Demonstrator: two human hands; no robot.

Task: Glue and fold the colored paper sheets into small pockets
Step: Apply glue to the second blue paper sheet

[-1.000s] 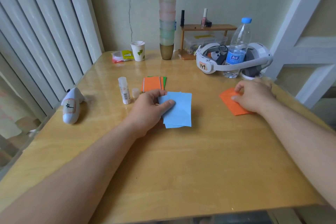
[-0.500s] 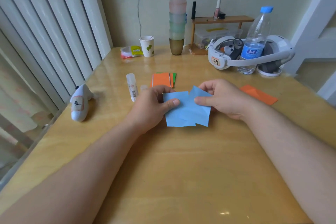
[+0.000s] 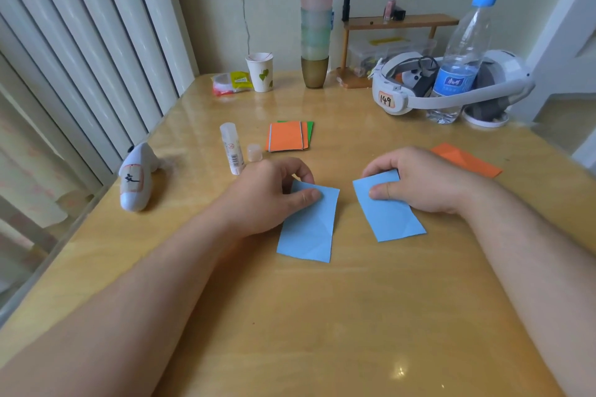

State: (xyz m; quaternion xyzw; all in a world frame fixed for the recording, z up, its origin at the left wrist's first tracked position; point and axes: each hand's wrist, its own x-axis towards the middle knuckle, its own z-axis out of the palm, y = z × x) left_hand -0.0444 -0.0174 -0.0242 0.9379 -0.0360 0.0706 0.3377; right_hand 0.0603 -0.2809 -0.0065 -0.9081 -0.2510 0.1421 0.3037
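Left hand [image 3: 267,196] grip: thumb and fingers pinching the top edge of one blue sheet [image 3: 308,229], sheet flat on the worktop [image 3: 322,325]. Right hand [image 3: 425,182] grip: pinching the top of a second blue sheet [image 3: 388,213], just beside the first, not touching. Glue stick [image 3: 231,148] upright near the left hand, its cap [image 3: 254,152] beside it. Orange/green paper stack [image 3: 288,136] behind; folded orange piece [image 3: 467,160] at far right.

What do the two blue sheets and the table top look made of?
Left blue sheet and right blue sheet: thin matte paper, by their faint creases and sharp edges. Table top: looks like varnished wood, or wood-look laminate, by its grain pattern and glossy light reflections.
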